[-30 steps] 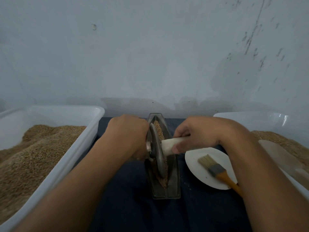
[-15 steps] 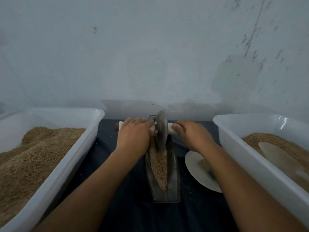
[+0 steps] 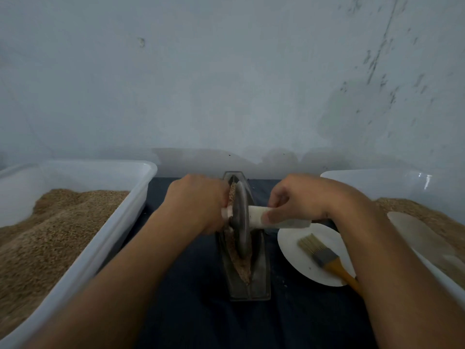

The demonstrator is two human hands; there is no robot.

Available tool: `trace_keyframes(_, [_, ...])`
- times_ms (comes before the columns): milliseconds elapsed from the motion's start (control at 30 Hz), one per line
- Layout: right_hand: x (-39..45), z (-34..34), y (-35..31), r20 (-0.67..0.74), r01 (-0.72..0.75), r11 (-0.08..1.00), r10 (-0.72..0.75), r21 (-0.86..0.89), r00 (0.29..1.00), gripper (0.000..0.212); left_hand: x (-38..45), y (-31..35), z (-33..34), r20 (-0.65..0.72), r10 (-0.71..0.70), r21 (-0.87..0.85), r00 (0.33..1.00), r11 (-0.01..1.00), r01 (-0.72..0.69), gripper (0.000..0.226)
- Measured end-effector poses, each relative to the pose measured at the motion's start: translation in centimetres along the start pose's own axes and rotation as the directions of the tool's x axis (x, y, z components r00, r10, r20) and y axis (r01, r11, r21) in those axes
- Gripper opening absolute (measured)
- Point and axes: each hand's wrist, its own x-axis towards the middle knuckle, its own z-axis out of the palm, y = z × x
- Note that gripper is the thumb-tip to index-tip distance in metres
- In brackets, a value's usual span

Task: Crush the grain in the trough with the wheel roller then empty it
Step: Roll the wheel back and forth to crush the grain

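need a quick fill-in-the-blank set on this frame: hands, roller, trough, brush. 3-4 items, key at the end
1. Both hands, left hand and right hand, grip the white handle of the ____.
2. The wheel roller stands on edge inside the metal ____.
3. The brush lies on a white ____.
4. The white tub on the left holds ____.

Missing words: wheel roller; trough; plate; grain

Both arms reach forward, left grip (image 3: 198,202) and right grip (image 3: 299,197) curled closed.
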Motion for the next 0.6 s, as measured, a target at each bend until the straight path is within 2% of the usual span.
trace_keyframes(100, [-1.1, -0.7, -1.0, 0.035, 0.001, 0.999, 0.0, -0.033, 0.999, 0.03, -1.2, 0.5, -1.5, 0.077, 0.008, 0.068, 0.997, 0.998, -0.013, 0.037])
trace_keyframes(200, [-1.6, -1.0, -1.5, 0.041, -0.01, 0.995, 0.014, -0.095, 0.999, 0.033, -1.5, 0.6, -1.9, 0.085, -0.001, 0.09, 0.996, 0.996, -0.007, 0.037])
trace_keyframes(333, [-0.9, -0.6, -1.4, 0.018, -0.007, 0.997, 0.008, -0.073, 1.0, 0.029, -1.0, 0.1, -1.4, 0.107, 0.001, 0.065, 0.994, 0.998, -0.008, 0.035])
trace_keyframes(433, [0.4, 0.3, -0.8, -0.03, 0.02, 0.994, -0.023, -0.107, 0.999, 0.029, 0.2, -0.6, 0.2, 0.109, -0.01, 0.025, 0.994, 1.0, 0.007, 0.029])
trace_keyframes(500, [1.4, 1.1, 0.1, -0.069, 0.018, 0.998, -0.022, -0.06, 0.997, 0.03, 1.3, -1.1, 1.7, 0.082, -0.029, -0.041, 0.996, 0.999, 0.032, 0.021])
trace_keyframes(600, [3.4, 3.0, 1.0, -0.227, 0.0, 0.999, 0.008, 0.037, 0.974, 0.032, 2.6, -1.2, 3.9, -0.017, -0.094, -0.128, 0.995, 0.988, 0.091, 0.024])
